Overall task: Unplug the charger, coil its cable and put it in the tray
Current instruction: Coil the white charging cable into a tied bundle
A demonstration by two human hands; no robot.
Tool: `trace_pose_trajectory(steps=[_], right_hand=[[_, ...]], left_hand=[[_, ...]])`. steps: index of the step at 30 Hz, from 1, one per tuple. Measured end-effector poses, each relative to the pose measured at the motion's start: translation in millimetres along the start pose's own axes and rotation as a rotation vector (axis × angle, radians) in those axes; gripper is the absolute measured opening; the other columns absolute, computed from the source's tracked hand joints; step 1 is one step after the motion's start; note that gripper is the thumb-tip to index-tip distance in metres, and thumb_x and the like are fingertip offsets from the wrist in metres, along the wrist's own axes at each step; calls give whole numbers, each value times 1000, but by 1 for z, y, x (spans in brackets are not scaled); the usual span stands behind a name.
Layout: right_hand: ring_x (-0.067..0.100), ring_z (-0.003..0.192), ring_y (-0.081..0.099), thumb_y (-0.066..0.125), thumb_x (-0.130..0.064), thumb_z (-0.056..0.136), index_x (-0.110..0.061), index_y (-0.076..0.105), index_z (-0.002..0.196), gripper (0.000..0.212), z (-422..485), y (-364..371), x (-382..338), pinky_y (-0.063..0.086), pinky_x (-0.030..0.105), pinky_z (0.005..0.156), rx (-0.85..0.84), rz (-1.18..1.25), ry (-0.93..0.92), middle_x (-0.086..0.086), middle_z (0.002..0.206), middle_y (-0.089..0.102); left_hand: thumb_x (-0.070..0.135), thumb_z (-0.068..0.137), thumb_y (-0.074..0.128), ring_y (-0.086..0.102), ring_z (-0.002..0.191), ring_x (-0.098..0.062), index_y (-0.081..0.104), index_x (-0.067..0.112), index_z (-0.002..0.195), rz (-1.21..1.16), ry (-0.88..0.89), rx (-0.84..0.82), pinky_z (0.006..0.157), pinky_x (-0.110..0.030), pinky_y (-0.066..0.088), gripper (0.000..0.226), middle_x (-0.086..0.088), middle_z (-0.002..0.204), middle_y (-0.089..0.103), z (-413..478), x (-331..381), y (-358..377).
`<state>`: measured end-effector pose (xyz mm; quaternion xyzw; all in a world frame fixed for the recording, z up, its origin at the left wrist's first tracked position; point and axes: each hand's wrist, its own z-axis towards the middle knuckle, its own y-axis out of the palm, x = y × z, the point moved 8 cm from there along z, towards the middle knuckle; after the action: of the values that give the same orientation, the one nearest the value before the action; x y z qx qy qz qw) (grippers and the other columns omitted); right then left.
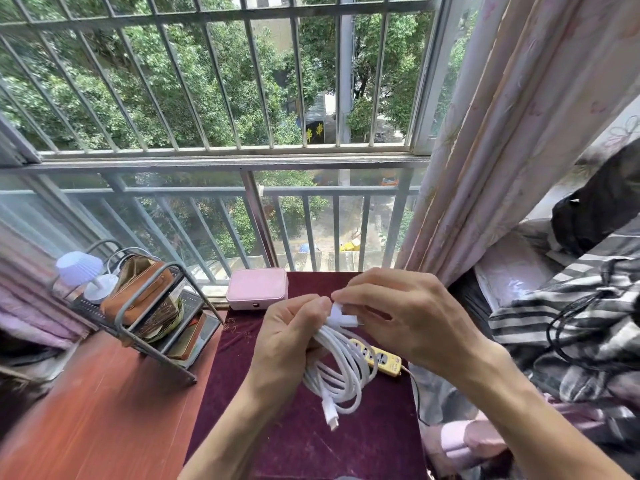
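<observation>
The white charger [341, 315] is unplugged and held in the air above the dark red cloth. Its prongs point right. My right hand [408, 317] pinches the charger body from above. My left hand [287, 337] grips the white cable [341, 372], which hangs below in several loops with the connector end [330, 415] dangling down. The yellow power strip [379, 358] lies on the cloth just behind the coil, with nothing plugged into the sockets I can see. A grey metal rack tray [188, 299] stands to the left.
A pink box [257, 288] sits at the far edge of the cloth [311, 452]. The rack holds a brown pouch [138, 292] and a small white lamp [81, 270]. Striped bedding with a black cord [571, 327] lies right. A barred window is ahead.
</observation>
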<state>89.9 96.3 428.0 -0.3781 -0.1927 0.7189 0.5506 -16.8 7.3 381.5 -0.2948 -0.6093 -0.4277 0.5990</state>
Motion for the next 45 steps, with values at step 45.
trace_pose_trajectory(steps=[45], right_hand=[[15,63,62,75,-18,93,-17,80,90,6,11,0,34,45,35,53,-175,404,325,-5,76,71]], left_hand=[[12,94,68,52,46,1,67,6,94,27,-23,-141,49,-8,40,6,6,61,67,10,-12,0]])
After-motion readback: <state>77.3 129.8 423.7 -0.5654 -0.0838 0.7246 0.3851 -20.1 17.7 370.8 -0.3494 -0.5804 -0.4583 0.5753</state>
